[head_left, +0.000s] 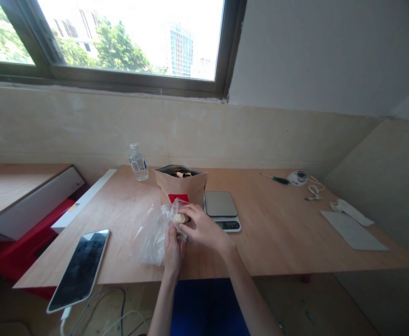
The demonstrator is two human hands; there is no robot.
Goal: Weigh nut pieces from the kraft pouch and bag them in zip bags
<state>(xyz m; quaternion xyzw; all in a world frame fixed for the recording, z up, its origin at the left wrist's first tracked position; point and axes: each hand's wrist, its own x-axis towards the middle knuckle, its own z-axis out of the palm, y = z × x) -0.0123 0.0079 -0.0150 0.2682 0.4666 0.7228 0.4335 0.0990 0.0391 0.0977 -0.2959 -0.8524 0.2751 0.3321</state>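
Observation:
My left hand (172, 249) grips the mouth of a clear plastic bag (152, 238) lying on the wooden table (277, 233). My right hand (200, 226) is closed round a small pale piece (178, 218) at the bag's opening. Just behind both hands stands an open brown paper pouch (181, 185) with a red label, with pale pieces showing inside its top. A small digital scale (221, 210) sits right of the pouch, close to my right hand.
A phone (80, 268) on a cable lies at the table's front left corner. A small plastic bottle (138, 162) stands at the back. At the far right are a screwdriver (274, 178), a round white device (298, 177), white cords and a grey sheet (353, 229).

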